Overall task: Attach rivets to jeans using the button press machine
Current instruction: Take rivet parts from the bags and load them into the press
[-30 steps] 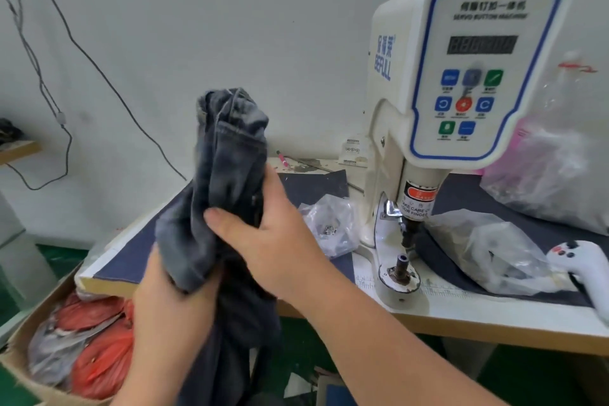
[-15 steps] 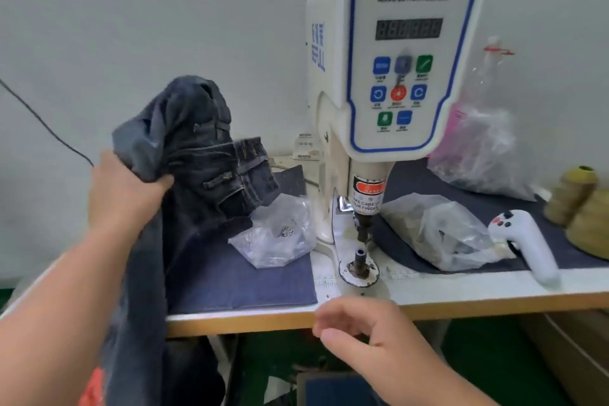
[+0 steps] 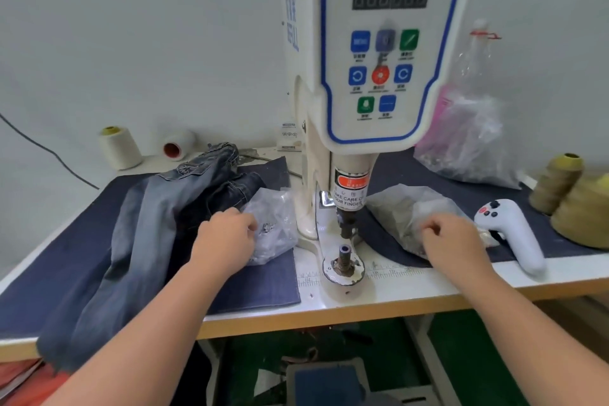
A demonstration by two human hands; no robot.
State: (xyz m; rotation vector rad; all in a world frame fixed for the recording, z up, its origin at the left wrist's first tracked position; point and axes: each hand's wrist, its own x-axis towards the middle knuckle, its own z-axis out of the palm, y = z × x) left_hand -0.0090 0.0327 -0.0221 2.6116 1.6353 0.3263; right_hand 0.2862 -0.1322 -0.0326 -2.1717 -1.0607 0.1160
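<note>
The desk (image 3: pixel 389 293) carries the press (image 3: pixel 372 82) at 12 o'clock; jeans (image 3: pixel 158 221) lie heaped at 9, parked, likely freeing both hands for rivets. Left hand (image 3: pixel 227 237), fingers curled, reaches into the left bag (image 3: pixel 275 224); right hand (image 3: pixel 451 237) pinches at the right bag (image 3: pixel 405 208), at 2.

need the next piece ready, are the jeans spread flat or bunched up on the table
Bunched up. The jeans lie crumpled left of the button press machine, one leg hanging over the table edge.
</note>
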